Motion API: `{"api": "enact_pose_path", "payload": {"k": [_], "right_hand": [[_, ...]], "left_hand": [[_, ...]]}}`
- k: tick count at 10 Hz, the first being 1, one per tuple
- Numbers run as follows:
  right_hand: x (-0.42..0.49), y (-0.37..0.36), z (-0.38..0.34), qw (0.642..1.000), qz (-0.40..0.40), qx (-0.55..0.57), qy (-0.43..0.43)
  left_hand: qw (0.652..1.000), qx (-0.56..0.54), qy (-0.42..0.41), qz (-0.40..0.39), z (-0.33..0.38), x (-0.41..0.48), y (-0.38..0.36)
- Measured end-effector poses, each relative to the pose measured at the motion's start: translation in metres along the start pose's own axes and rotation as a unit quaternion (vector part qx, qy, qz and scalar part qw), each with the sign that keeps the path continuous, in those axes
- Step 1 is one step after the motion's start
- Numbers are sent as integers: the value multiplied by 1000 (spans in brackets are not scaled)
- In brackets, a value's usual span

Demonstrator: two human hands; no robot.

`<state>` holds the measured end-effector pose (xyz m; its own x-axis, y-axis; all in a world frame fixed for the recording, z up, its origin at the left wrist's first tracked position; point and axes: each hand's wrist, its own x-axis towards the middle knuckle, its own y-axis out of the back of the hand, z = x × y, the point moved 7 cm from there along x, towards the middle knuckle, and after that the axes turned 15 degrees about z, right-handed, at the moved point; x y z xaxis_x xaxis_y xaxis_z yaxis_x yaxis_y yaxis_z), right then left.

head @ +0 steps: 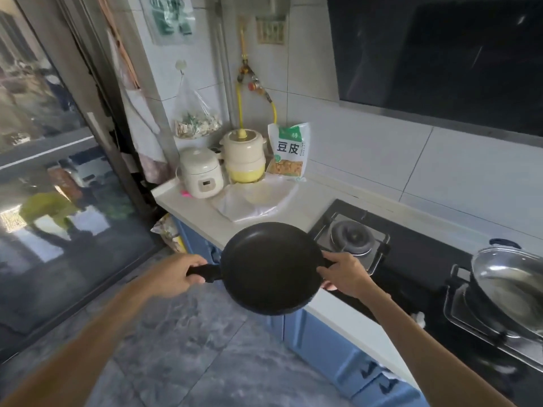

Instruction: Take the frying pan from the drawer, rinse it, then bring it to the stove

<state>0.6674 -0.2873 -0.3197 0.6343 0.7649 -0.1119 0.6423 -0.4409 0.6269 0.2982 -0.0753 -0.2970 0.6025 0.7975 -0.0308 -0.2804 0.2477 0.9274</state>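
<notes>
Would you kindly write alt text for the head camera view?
Two hands hold a black frying pan level beside the stove: left hand on its handle, right hand on the far rim. The near burner is free; a lidded wok covers the other.

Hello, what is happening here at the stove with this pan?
A person is carrying a round black frying pan toward the black gas stove. The left hand holds the pan's black handle, and the right hand steadies the opposite rim. The pan is in the air over the counter's edge, beside the free left burner. A lidded steel pot occupies the right burner.
</notes>
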Motion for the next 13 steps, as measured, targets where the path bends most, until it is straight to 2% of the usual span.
{"api": "enact_pose_path", "payload": {"k": [2, 4, 6, 9, 11, 13], "right_hand": [[102, -63, 5, 999, 43, -24, -18], [163, -120, 23, 990, 104, -18, -95], [192, -162, 51, 979, 131, -16, -155], [197, -186, 71, 968, 153, 16, -197], [196, -191, 76, 970, 148, -6, -195], [187, -166, 44, 972, 161, -60, -160]], "left_hand": [[999, 9, -37, -29, -49, 138, -20], [996, 19, -70, -56, -89, 265, -73], [991, 15, -99, -91, -114, 335, -132], [988, -6, -109, -106, -125, 359, -166], [987, 4, -116, -112, -128, 356, -172], [988, -16, -142, -61, -101, 350, -142]]}}
